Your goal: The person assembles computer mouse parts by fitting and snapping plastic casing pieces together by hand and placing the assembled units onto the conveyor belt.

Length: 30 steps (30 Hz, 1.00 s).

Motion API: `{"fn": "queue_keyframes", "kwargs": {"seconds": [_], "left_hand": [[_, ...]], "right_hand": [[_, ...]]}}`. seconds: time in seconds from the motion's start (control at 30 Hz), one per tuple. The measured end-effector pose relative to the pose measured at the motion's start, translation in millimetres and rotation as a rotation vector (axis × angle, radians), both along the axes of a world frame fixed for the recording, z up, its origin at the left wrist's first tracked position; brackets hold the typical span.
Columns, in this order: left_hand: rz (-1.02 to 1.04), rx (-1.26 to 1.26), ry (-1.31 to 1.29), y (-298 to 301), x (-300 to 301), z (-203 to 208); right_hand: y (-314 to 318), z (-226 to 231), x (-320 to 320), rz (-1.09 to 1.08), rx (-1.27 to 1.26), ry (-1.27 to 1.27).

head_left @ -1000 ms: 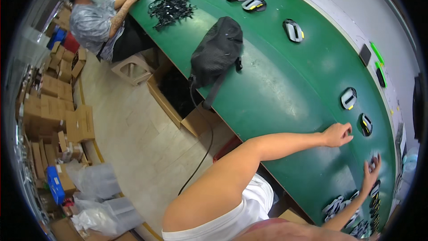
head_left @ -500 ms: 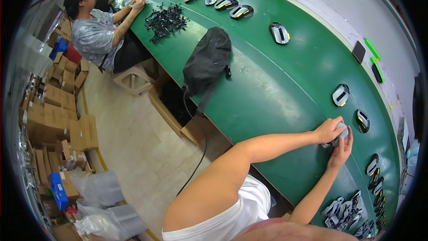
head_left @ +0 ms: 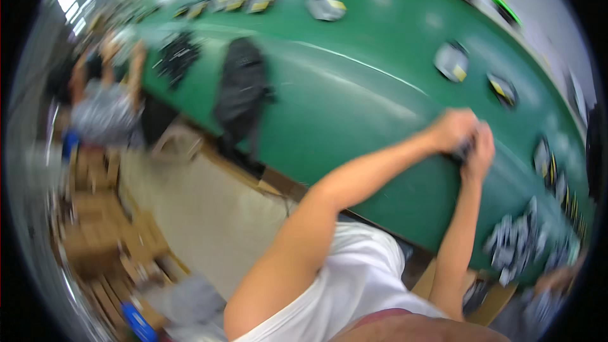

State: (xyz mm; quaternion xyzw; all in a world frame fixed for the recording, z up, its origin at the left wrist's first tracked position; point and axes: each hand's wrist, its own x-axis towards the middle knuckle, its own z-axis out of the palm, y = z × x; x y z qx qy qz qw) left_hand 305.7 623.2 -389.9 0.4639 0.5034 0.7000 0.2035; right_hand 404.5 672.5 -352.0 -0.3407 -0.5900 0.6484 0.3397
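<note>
Above the green table (head_left: 367, 120), my left hand (head_left: 453, 130) and my right hand (head_left: 479, 151) meet, fingers closed around a small grey-and-black plastic shell (head_left: 463, 148). Most of it is covered by my fingers, and motion blurs the view. Just beyond my hands lie two similar oval shells with yellow accents: a grey one (head_left: 452, 61) and a darker one (head_left: 502, 90). Right of my right forearm is a heap of loose grey plastic parts (head_left: 516, 237). More finished-looking shells (head_left: 543, 157) stand in a line along the right side.
A black bag (head_left: 240, 92) and a pile of black parts (head_left: 177, 57) lie toward the left. Shells (head_left: 244, 1) line the far side. A co-worker (head_left: 104, 114) sits at the far left. Cardboard boxes (head_left: 95, 209) crowd the floor; an open carton (head_left: 494, 304) sits beside me.
The whole view has swung and blurred, so the table contents appear shifted left and up. My hands still hold the shell together, with the left now bent more over it.
</note>
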Motion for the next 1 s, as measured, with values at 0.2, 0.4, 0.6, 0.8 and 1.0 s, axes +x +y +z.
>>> {"fn": "queue_keyframes", "kwargs": {"seconds": [0.2,0.4,0.6,0.8,1.0], "left_hand": [[-0.149,-0.194,-0.323,-18,-15,29],[-0.067,-0.211,-0.215,-6,-5,17],[0.065,-0.261,-0.079,-8,0,16],[0.175,-0.175,-0.082,-2,-1,20],[-0.019,-0.090,-0.384,-1,7,24]], "right_hand": [[-5,-3,-19,0.100,-0.106,0.191],[3,-9,-7,0.043,0.262,0.084],[-3,-4,-9,-0.086,0.555,-0.104],[-1,3,-16,-0.108,0.648,-0.008],[2,-11,-13,-0.068,0.327,0.156]]}}
